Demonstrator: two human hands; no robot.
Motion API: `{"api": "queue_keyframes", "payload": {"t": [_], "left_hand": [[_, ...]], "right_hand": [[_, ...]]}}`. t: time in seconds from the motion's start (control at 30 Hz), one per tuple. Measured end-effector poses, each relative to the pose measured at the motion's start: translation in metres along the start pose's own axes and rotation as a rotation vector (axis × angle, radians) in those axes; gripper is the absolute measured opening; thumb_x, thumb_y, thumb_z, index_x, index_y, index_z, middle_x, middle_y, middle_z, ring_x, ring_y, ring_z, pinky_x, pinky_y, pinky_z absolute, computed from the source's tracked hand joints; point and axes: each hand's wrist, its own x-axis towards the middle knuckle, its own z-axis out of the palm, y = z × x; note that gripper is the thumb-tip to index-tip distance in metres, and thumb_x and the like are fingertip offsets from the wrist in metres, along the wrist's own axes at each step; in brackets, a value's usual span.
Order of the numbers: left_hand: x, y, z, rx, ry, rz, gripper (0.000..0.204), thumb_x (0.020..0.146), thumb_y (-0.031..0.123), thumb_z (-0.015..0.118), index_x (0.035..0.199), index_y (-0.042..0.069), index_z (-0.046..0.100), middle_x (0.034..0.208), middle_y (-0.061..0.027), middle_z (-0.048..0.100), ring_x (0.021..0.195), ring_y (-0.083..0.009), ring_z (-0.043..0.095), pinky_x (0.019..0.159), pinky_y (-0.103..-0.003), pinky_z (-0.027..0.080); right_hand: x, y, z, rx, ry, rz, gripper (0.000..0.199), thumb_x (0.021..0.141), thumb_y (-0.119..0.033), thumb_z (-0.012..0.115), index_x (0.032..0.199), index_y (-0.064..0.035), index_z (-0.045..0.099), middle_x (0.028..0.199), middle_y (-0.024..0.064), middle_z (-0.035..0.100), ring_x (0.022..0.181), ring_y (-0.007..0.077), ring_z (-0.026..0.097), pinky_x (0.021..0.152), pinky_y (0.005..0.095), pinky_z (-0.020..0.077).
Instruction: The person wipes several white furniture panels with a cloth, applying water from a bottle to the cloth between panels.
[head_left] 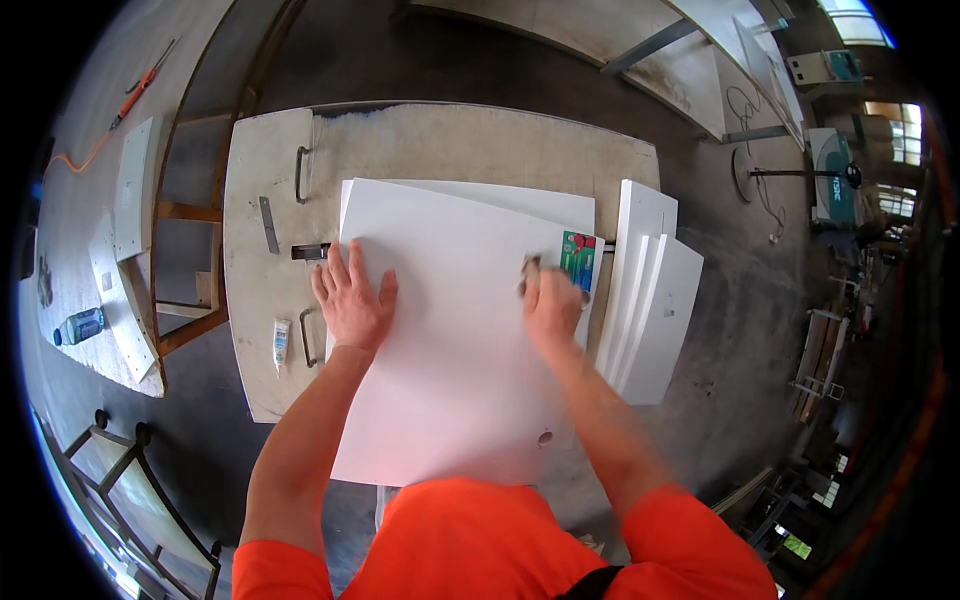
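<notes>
White panel (450, 330) lies flat on the wooden worktable (450, 140), stacked over another white board. The left hand (352, 300) is spread flat on it, pinning it down, holding nothing. The right hand (552, 305) is blurred, closed around what may be a small sanding block (530, 272). No worked area shows on the surface, so progress is hard to judge. More white panels (650, 290) lie just beside it.
</notes>
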Motion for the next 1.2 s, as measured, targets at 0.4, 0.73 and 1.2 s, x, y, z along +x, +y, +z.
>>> {"api": "queue_keyframes", "payload": {"t": [0.4,0.73,1.2], "left_hand": [[0.006,0.008,0.002,0.0,-0.009,0.034,0.073,0.097,0.046,0.06,0.153,0.004,0.039,0.151,-0.0284,0.042,0.141,-0.0399,0.042,0.121,-0.058,0.02],[0.002,0.008,0.004,0.014,-0.012,0.01,0.071,0.097,0.049,0.058,0.152,0.007,0.041,0.153,-0.0251,0.042,0.143,-0.0368,0.041,0.123,-0.056,0.018],[0.008,0.013,0.004,-0.042,0.07,0.483,0.068,0.095,0.048,0.06,0.151,0.011,0.046,0.164,-0.0167,0.034,0.155,-0.0325,0.026,0.126,-0.055,0.014]], "right_hand": [[0.058,0.038,0.004,-0.017,0.066,0.08,0.018,0.093,-0.016,0.067,0.085,-0.006,0.054,0.082,0.0146,0.06,0.079,0.0391,0.061,0.068,0.0516,0.0433],[0.041,0.043,-0.011,-0.058,0.074,-0.03,0.017,0.093,-0.021,0.067,0.083,-0.0091,0.059,0.082,0.0105,0.061,0.076,0.0355,0.058,0.069,0.0484,0.0414],[-0.076,-0.007,-0.015,-0.065,0.186,0.198,0.012,0.09,-0.016,0.066,0.089,-0.0098,0.056,0.09,0.0107,0.06,0.086,0.0319,0.056,0.078,0.0456,0.0396]]}}
